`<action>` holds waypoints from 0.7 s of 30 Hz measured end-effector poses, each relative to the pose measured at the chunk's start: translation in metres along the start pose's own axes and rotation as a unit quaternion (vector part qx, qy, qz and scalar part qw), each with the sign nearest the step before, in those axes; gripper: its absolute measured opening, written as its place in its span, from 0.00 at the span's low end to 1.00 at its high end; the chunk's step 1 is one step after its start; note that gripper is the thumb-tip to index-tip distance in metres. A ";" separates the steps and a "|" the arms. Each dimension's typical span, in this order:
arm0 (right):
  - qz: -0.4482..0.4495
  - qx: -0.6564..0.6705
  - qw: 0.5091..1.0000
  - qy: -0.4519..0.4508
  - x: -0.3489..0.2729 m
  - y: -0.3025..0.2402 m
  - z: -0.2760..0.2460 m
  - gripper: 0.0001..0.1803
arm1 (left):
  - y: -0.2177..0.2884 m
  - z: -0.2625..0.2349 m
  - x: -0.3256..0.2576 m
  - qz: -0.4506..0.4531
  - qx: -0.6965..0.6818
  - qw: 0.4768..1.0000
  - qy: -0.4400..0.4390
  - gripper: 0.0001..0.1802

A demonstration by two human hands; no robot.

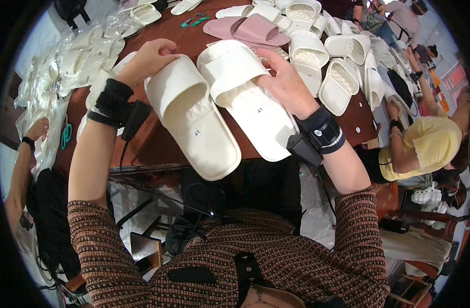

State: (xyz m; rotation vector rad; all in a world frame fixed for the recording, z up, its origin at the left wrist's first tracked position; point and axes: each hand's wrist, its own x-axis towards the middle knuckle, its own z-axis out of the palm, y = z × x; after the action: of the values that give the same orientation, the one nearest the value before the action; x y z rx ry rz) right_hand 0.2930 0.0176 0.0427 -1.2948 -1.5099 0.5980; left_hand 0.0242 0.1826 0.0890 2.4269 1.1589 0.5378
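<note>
At the centre of the frame, above a brown knitted top, two white slide slippers are held up side by side over the near edge of a brown table (158,149). The left hand (148,60) is closed around the toe end of the left slipper (194,118), fingers curled over its strap; the right hand (285,82) grips the right slipper (250,97) at its band, thumb across the top, fingers hidden behind it. Both hands wear black wrist straps with small devices. The step in hand looks like matching a pair: the slippers are angled heel-down, and each shows a small round sticker on its insole. Bringing them together would call for turning the soles to align and keeping the straps level. Both look clean, soft, cream-white, with wide padded bands. Farther off, toward the upper right, lies a heap of white slippers (322,56) and a pink slipper pair (250,30); clear plastic bags (81,51) pile at the upper left, and other people sit at the right.
</note>
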 end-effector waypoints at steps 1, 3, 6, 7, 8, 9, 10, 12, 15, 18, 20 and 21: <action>0.027 0.013 1.000 -0.007 -0.003 0.001 0.000 0.32 | -0.001 0.006 -0.004 0.003 -0.046 0.999 0.009 0.21; 0.056 0.026 0.998 -0.013 -0.009 -0.001 0.000 0.32 | -0.003 0.014 -0.014 0.073 -0.025 0.995 0.066 0.21; 0.073 0.022 0.997 0.004 -0.018 -0.002 -0.004 0.31 | 0.004 0.021 -0.040 0.124 -0.015 0.983 0.135 0.18; 0.065 0.029 0.997 0.009 -0.020 0.000 -0.005 0.31 | 0.013 0.025 -0.058 0.119 -0.062 0.980 0.147 0.17; 0.056 0.037 0.998 0.015 -0.023 0.003 -0.007 0.30 | 0.030 0.027 -0.081 0.114 -0.107 0.975 0.159 0.15; 0.057 0.037 0.998 0.017 -0.024 0.005 -0.007 0.30 | 0.037 0.024 -0.101 0.133 -0.064 0.974 0.173 0.15; 0.032 0.041 0.998 0.021 -0.023 0.010 -0.007 0.29 | 0.043 0.025 -0.119 0.152 -0.021 0.970 0.187 0.14; 0.008 0.043 0.999 0.029 -0.025 0.011 -0.007 0.28 | 0.054 0.034 -0.155 0.114 -0.008 0.974 0.197 0.16; 0.054 0.109 0.992 0.018 -0.025 0.009 0.004 0.26 | 0.048 0.060 -0.192 0.065 -0.092 0.977 0.182 0.23; 0.002 0.056 0.998 0.035 -0.028 0.012 0.018 0.25 | 0.053 0.075 -0.213 0.020 -0.046 0.985 0.165 0.34; 0.015 -0.043 0.999 0.020 -0.034 0.005 0.021 0.27 | 0.058 0.083 -0.216 -0.004 -0.031 0.985 0.167 0.38; -0.002 -0.063 0.997 0.038 -0.034 0.004 0.024 0.25 | 0.061 0.085 -0.215 -0.003 -0.020 0.985 0.169 0.38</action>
State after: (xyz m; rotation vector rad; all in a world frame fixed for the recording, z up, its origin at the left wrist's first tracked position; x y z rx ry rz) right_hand 0.2701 -0.0073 0.0175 -1.3953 -1.5070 0.4506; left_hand -0.0199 -0.0389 0.0114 2.3563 1.2710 0.9915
